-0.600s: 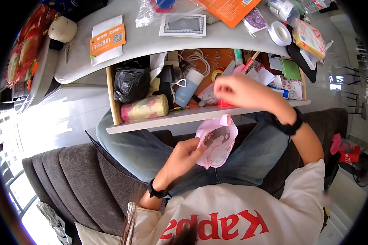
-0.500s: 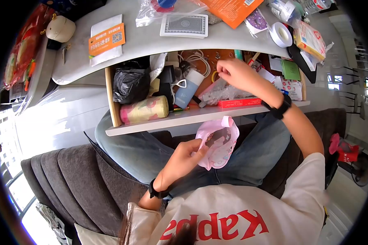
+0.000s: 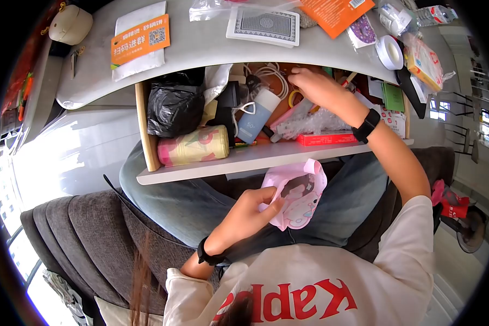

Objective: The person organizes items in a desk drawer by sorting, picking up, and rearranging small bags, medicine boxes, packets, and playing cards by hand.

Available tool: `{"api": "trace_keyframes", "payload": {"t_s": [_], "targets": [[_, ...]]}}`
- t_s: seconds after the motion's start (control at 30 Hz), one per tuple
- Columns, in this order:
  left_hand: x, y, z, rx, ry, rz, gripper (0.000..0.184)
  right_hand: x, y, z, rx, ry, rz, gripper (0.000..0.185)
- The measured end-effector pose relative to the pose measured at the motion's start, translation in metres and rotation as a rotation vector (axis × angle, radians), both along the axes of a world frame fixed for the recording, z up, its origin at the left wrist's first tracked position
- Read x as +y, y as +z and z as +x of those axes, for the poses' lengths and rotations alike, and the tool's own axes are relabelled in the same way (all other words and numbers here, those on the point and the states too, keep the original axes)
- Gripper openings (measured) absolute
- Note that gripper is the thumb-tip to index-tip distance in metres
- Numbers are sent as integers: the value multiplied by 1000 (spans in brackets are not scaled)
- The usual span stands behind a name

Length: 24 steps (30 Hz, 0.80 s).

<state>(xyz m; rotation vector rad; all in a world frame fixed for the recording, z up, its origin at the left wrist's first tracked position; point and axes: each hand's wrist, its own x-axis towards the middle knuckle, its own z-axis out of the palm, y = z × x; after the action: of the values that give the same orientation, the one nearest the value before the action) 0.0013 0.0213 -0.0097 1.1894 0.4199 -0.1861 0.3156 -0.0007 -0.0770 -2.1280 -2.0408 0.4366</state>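
My left hand [image 3: 251, 213] pinches the left rim of a pink pouch [image 3: 301, 209], which hangs open above my lap. Inside the open drawer [image 3: 217, 165], my right hand [image 3: 312, 87] reaches toward the back, its fingers bent close together beside a yellow ring [image 3: 293, 99]. Whatever its fingertips touch is hidden. Below that wrist lie crumpled bubble wrap [image 3: 315, 122] and a red box [image 3: 331, 139]. A blue and white bottle [image 3: 259, 117] and a white cable [image 3: 274, 76] are to the left of the hand.
At the drawer's left are a black plastic bag [image 3: 175, 108] and a yellow-pink roll [image 3: 194, 145]. On the desk [image 3: 201, 51] above lie a playing-card deck [image 3: 263, 24], an orange card [image 3: 141, 41], an orange packet [image 3: 336, 13] and a tape roll [image 3: 389, 52].
My right hand has moved from over the drawer's front to its back, uncovering the red box and bubble wrap. My left hand keeps holding the pouch. The view has shifted slightly.
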Motion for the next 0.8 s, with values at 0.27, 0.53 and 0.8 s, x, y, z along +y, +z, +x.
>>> {"api": "trace_keyframes", "payload": {"t_s": [0.27, 0.53, 0.8], "targets": [[-6, -2, 2, -4, 75, -1, 20, 9, 12, 4, -224, 252, -102, 24], [-4, 0, 3, 8, 84, -6, 20, 12, 4, 10, -146, 194, -147, 18], [-3, -2, 4, -5, 77, -5, 20, 16, 10, -2, 139, 43, -217, 11]]}}
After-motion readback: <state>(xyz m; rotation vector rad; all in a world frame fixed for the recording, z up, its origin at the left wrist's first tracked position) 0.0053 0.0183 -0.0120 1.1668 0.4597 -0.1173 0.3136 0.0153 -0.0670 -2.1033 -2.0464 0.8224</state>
